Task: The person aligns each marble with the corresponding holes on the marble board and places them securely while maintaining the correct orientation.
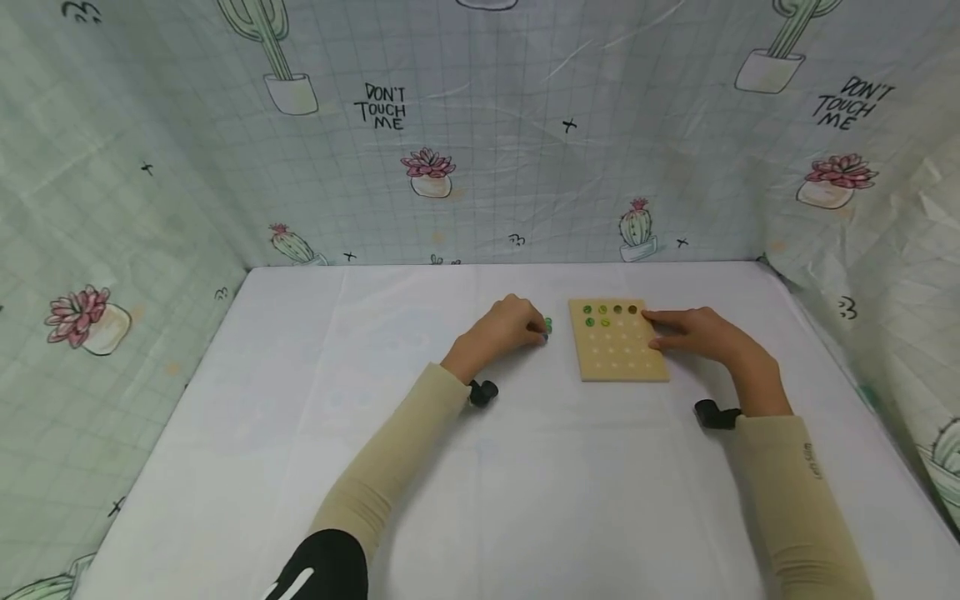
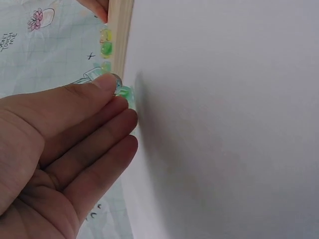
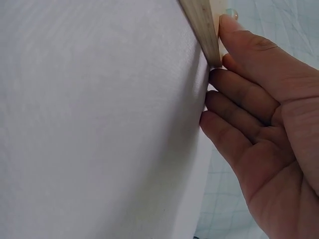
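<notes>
A square wooden board (image 1: 618,358) with rows of shallow holes lies on the white table. Several green and yellowish glass marbles (image 1: 603,309) sit in its two far rows. Left of the board, my left hand (image 1: 501,329) pinches a small glass marble (image 2: 118,82) between thumb and forefinger; its other fingers extend loosely. Just beyond those fingertips is a green marble (image 2: 126,93), apart from the board. My right hand (image 1: 701,333) touches the board's right edge with nearly straight thumb and forefinger. The thumb (image 3: 241,36) lies on the board's upper edge in the right wrist view.
A white cloth covers the table (image 1: 480,500). Behind it and at both sides hangs a pale plastic sheet (image 1: 510,167) printed with cacti. A black wrist camera (image 1: 483,392) sits at the left wrist, another black camera (image 1: 716,415) at the right.
</notes>
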A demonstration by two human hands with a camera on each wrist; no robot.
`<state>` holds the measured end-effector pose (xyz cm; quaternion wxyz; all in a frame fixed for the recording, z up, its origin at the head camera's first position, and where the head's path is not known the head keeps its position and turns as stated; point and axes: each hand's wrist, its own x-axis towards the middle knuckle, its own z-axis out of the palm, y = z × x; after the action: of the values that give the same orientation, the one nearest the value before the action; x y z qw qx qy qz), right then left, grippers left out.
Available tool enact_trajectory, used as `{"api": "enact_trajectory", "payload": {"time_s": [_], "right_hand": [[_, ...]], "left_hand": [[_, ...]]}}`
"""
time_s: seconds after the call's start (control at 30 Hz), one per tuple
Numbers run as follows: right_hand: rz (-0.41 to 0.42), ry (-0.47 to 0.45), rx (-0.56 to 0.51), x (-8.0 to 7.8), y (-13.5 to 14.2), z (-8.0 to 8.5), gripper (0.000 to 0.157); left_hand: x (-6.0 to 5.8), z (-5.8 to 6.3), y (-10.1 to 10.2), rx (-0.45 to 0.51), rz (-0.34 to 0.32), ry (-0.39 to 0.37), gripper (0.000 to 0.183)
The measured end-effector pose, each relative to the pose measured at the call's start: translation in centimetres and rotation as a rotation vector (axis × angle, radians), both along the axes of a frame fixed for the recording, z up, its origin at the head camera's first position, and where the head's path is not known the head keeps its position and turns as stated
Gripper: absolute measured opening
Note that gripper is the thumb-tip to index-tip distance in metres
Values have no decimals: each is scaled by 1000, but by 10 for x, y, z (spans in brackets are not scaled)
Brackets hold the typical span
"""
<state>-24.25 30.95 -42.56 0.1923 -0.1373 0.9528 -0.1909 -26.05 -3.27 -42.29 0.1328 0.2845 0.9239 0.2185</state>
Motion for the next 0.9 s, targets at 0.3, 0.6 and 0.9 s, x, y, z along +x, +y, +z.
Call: {"api": "enact_trajectory", "payload": {"time_s": [0.3,0.6,0.9], "right_hand": [[-27,-22,0,0,0,-2,76],[-5,9,-14,-2,2,-1,70],[-26,-24,-12,-2,1,0,74]], "left_hand": [[3,11,8,55,-35,39,19],[2,15,21,190,2,39,19],[1,11,42,297,34,50,18]]}}
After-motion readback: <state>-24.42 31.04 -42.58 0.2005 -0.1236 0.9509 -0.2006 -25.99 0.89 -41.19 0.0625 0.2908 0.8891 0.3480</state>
